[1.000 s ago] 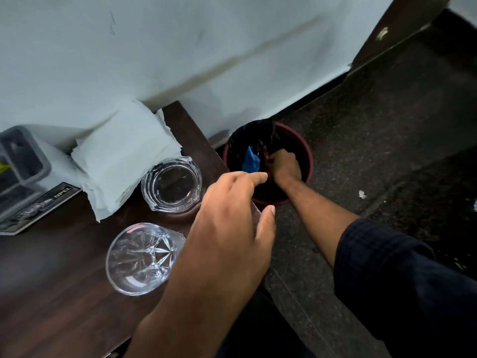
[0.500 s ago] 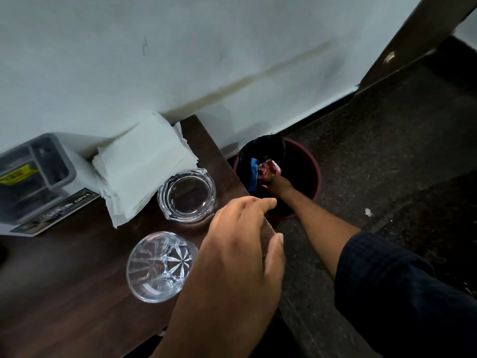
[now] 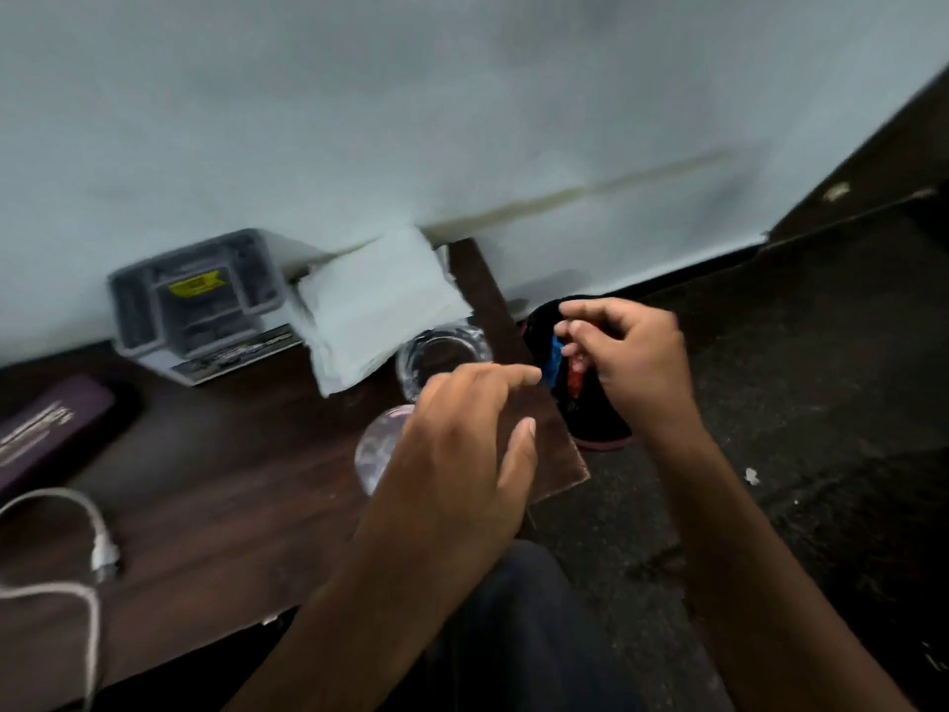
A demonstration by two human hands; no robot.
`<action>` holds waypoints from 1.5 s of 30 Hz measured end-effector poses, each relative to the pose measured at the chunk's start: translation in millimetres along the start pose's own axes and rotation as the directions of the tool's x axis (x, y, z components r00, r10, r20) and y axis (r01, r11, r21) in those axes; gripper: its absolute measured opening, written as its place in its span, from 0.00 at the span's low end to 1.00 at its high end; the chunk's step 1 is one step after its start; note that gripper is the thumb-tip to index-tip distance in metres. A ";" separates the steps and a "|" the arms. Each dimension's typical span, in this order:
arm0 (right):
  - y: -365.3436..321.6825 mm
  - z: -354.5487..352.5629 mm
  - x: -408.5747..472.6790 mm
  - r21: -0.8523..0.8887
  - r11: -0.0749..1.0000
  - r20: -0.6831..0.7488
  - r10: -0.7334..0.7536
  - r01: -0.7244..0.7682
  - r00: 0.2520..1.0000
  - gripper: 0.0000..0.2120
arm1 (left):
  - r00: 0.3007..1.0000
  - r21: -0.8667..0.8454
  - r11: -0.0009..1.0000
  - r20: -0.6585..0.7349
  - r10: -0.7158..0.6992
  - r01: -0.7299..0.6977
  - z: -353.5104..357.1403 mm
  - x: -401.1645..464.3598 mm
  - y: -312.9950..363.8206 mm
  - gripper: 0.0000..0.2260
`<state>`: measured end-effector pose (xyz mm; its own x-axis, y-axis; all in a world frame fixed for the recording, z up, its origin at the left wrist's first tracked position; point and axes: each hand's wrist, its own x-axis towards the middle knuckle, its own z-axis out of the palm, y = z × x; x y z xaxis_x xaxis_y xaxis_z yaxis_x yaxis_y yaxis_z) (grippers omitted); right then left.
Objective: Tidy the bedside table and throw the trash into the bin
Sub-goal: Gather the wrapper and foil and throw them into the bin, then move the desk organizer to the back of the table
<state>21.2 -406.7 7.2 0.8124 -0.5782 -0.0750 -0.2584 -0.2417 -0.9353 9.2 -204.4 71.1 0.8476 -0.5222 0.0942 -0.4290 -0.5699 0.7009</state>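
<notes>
table (image 3: pixel 246 485) bears napkins (image 3: pixel 377 310), glasses (image 3: pixel 441 354).

A bedroom corner: dark wooden bedside table (image 3: pixel 215 506) against the wall, bin (image 3: pixel 601 434) beside it.

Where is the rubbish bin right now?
The bin stands on the dark floor just right of the bedside table, near the wall, partly hidden behind the right hand.
</notes>
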 end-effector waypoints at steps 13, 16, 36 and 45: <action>-123.5 99.7 -94.1 -0.398 0.811 0.502 -0.198 0.428 0.842 0.13 | 0.882 -0.193 0.921 -0.275 -0.381 0.338 -85.7 -91.6 -113.9 0.16; -131.8 112.4 -99.2 -0.447 0.763 0.524 -0.199 0.466 0.828 0.13 | 0.824 -0.264 0.882 -0.327 -0.463 0.391 -87.7 -113.1 -135.3 0.15; -123.7 275.1 -74.1 -0.708 0.310 0.661 -0.028 0.635 0.750 0.36 | 0.771 -0.499 0.738 -0.194 -0.606 0.454 -132.8 -22.1 -190.7 0.30; -118.7 263.8 -74.3 -0.729 0.555 0.421 -0.097 0.400 0.902 0.36 | 0.787 -0.389 0.773 -0.167 -0.594 0.501 -127.2 -12.8 -197.1 0.31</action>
<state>129.3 -129.5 32.6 0.9778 -0.1702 -0.1224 -0.1997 -0.9338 -0.2967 122.6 -4.7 21.8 0.9740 0.0335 -0.2239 0.2144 -0.4550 0.8643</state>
